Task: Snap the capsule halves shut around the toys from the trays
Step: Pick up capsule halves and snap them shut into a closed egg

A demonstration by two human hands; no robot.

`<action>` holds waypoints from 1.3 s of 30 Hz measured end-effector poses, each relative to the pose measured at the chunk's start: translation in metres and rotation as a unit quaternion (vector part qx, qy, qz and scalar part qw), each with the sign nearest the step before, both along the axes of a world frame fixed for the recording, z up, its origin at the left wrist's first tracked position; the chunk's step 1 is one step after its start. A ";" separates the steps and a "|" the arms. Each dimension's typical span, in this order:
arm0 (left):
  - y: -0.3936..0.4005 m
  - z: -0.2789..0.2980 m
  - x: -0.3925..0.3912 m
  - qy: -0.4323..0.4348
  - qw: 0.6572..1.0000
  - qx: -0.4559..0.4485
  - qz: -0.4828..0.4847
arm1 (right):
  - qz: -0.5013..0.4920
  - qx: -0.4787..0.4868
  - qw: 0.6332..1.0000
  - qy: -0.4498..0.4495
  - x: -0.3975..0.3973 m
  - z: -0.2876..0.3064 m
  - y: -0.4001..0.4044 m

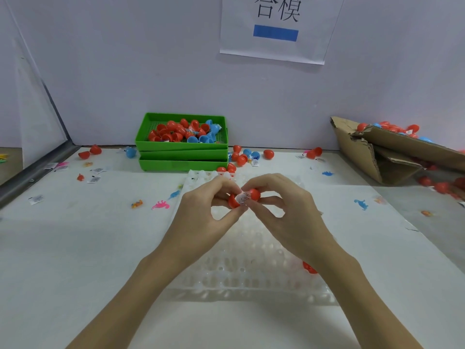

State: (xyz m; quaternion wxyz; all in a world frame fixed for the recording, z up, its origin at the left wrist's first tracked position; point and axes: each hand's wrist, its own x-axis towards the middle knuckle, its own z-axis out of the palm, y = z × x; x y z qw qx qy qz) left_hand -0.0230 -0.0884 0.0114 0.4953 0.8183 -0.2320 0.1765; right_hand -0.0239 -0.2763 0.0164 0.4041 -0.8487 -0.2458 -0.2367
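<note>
Plenty left: the stacked green plastic trays point(182, 147) hold many loose red and blue halves, while some closed capsules fill the torn cardboard box point(392, 147) to their right. In front of the trays, left hand point(201, 210) and right hand point(284, 205) pinch two red capsule halves point(245, 197) together around a white packet, not yet snapped.

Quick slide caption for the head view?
Both hands press red capsule halves together around a wrapped toy, above the clear tray.

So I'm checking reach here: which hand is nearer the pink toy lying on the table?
Left. The left hand is just right of the pink toy; the right hand is farther right, beyond the red capsule both hands hold.
</note>
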 end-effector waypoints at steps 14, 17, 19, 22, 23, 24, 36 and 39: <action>-0.001 0.001 0.000 -0.011 0.999 -0.045 -0.020 | 0.057 0.129 0.986 0.086 -0.006 0.010 0.000; -0.001 0.000 0.001 -0.009 0.998 -0.060 -0.006 | 0.062 0.161 0.979 0.104 -0.007 0.010 0.001; 0.000 0.000 0.001 0.008 0.995 -0.099 -0.003 | 0.070 0.173 0.976 0.114 -0.007 0.009 0.003; 0.002 0.001 0.003 0.035 0.989 -0.140 -0.011 | 0.074 0.174 0.975 0.113 -0.008 0.006 0.005; 0.002 0.001 0.003 0.041 0.988 -0.147 -0.014 | 0.071 0.172 0.976 0.111 -0.008 0.005 0.006; 0.002 0.001 0.003 0.043 0.987 -0.152 -0.017 | 0.069 0.172 0.977 0.109 -0.008 0.005 0.006; 0.002 0.004 0.001 0.057 0.983 -0.152 -0.082 | 0.031 0.196 0.977 0.076 -0.006 0.008 0.006; 0.002 0.004 0.000 0.031 0.987 -0.150 -0.050 | 0.049 0.207 0.973 0.085 -0.008 0.011 0.005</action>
